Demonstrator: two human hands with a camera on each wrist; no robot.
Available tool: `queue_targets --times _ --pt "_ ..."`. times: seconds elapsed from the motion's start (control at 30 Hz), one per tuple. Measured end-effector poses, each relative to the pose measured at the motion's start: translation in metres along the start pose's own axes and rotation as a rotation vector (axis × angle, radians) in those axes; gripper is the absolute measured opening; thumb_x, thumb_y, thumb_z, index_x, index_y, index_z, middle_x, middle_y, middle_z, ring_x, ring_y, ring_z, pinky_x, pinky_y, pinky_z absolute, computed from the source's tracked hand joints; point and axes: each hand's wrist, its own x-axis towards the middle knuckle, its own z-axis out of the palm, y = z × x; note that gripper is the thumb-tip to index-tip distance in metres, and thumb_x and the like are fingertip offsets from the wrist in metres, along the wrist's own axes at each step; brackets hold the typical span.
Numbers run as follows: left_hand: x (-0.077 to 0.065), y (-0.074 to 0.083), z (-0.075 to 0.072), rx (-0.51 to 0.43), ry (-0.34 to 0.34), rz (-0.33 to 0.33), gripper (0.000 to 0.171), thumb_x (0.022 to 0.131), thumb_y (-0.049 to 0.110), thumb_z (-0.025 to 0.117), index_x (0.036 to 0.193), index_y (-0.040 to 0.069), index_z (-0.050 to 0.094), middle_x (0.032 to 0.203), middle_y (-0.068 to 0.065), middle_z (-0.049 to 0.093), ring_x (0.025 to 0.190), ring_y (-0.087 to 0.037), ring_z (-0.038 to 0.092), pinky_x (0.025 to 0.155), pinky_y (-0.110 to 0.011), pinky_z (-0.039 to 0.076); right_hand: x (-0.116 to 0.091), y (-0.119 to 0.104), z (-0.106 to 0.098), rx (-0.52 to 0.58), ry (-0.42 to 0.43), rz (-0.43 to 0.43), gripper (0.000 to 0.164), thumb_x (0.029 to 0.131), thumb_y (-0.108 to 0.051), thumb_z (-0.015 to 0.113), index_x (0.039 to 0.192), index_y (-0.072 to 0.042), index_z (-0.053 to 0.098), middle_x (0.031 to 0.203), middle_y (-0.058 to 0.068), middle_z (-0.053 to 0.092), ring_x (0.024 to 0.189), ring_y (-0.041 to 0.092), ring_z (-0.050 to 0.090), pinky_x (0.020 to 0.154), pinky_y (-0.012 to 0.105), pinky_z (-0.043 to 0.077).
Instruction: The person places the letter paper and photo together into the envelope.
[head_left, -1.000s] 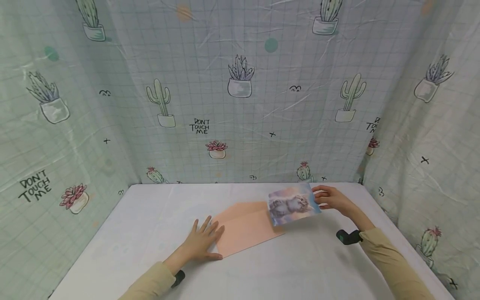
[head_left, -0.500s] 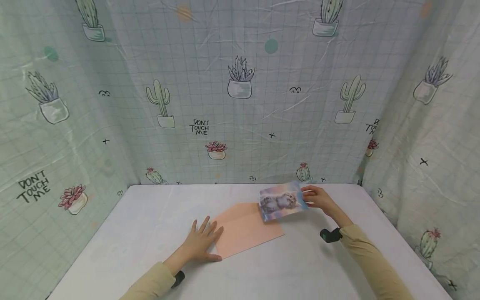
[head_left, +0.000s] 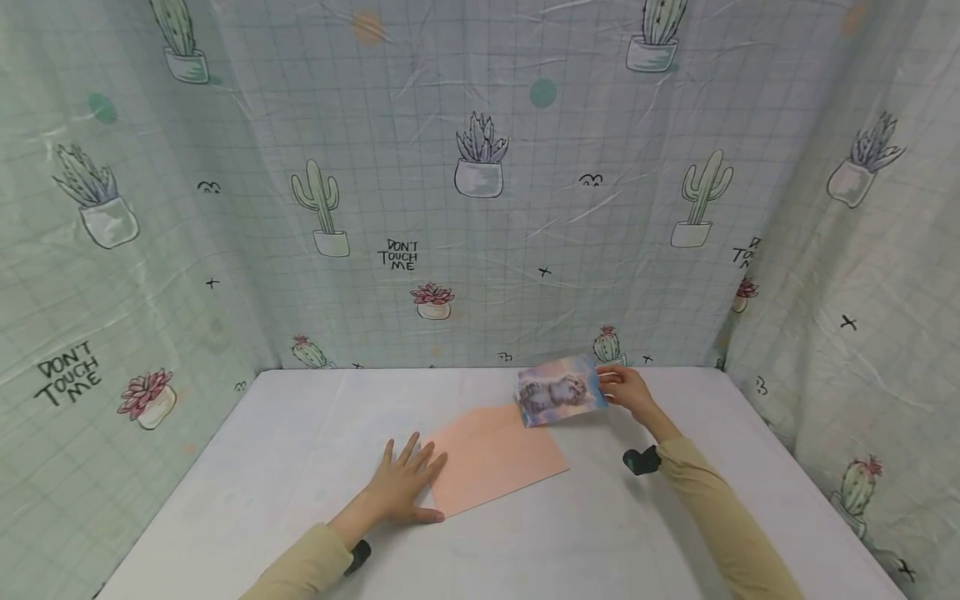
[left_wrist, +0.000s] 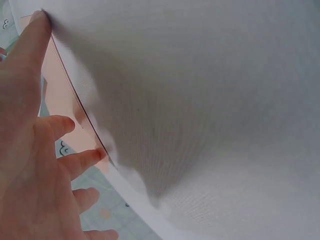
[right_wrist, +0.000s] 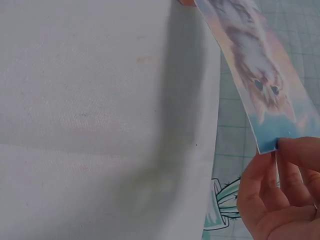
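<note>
A peach-coloured envelope point(head_left: 498, 462) lies on the table, its flap side toward the back. My left hand point(head_left: 401, 483) rests on its left end with the fingers spread; in the left wrist view the thumb and fingers point(left_wrist: 82, 162) reach along the envelope's edge. My right hand point(head_left: 628, 392) pinches the right edge of a card point(head_left: 558, 390) printed with a kitten on a pastel sky. Tilted up, the card overlaps the envelope's upper right part in the head view. In the right wrist view, thumb and fingers grip the card's blue end point(right_wrist: 272, 142).
A white table point(head_left: 300, 433) carries both things. Cactus-printed curtains point(head_left: 480, 250) stand along its back and sides. A dark wrist device point(head_left: 642, 461) sits on the right wrist, and another point(head_left: 358, 557) on the left.
My right hand has carried the card left and slightly back, so its left end is over the envelope's far edge. My left hand and the envelope have stayed put.
</note>
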Motion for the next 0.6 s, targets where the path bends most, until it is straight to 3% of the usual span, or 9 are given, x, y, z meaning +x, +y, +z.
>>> queue_targets --times 0.3,0.47,0.6 --pt "0.001 -0.001 0.004 0.001 -0.016 -0.008 0.088 0.071 0.065 0.056 0.136 0.01 0.036 0.14 -0.018 0.036 0.132 -0.045 0.021 0.096 -0.068 0.018 0.007 0.004 0.01 -0.064 0.189 -0.064 0.031 0.085 -0.001 0.053 0.116 0.004 0.052 0.109 0.029 0.056 0.08 0.013 0.059 0.062 0.02 0.047" --pt "0.003 -0.001 0.004 0.003 -0.019 -0.015 0.09 0.07 0.066 0.055 0.136 0.008 0.035 0.141 -0.017 0.035 0.132 -0.044 0.021 0.096 -0.068 0.019 0.011 0.005 0.014 -0.13 0.204 -0.124 0.03 0.086 -0.002 0.053 0.116 0.001 0.054 0.108 0.028 0.058 0.091 0.031 0.059 0.06 0.023 0.047" --pt "0.003 -0.001 0.002 -0.002 -0.025 -0.022 0.09 0.07 0.066 0.055 0.136 0.007 0.035 0.141 -0.017 0.035 0.132 -0.044 0.021 0.096 -0.068 0.019 0.015 0.004 0.019 -0.159 0.192 -0.179 0.028 0.087 -0.002 0.052 0.115 0.0 0.055 0.111 0.026 0.056 0.097 0.037 0.056 0.071 0.035 0.05"
